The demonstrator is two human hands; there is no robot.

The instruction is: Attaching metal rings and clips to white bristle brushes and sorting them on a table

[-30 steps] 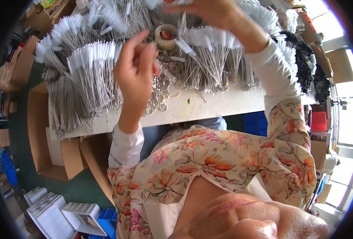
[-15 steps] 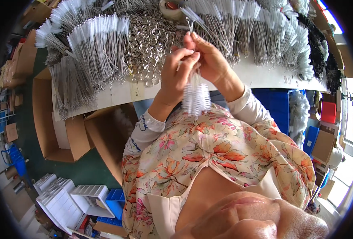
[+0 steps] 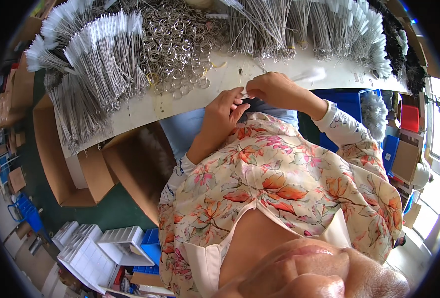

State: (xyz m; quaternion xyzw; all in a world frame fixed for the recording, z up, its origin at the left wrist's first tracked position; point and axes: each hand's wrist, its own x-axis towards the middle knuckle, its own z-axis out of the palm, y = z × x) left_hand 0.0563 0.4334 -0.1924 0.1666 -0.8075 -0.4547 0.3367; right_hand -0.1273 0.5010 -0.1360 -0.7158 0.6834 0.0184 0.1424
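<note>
My right hand (image 3: 278,89) is closed on the wire handle of a white-bristled brush (image 3: 311,75). The bristle end sticks out to the right above the table edge and is smeared by motion. My left hand (image 3: 221,113) has its fingers curled in a pinch, close to the right fingertips. A small shiny metal bit (image 3: 245,94) shows between the two hands; its kind is too small to tell. Both hands are at the table's near edge. Just beyond them lies a heap of metal split rings (image 3: 177,44).
Bundles of wire brushes (image 3: 108,54) cover the left of the white table (image 3: 220,77), and more brushes (image 3: 264,30) lie at the far right beside black ones (image 3: 396,54). Cardboard boxes (image 3: 98,171) stand below left. Blue bins (image 3: 342,102) stand below right.
The brush, hanging bristles-down between my hands before, now points right. Both hands have come nearer to me, and my right hand has turned over and moved right.
</note>
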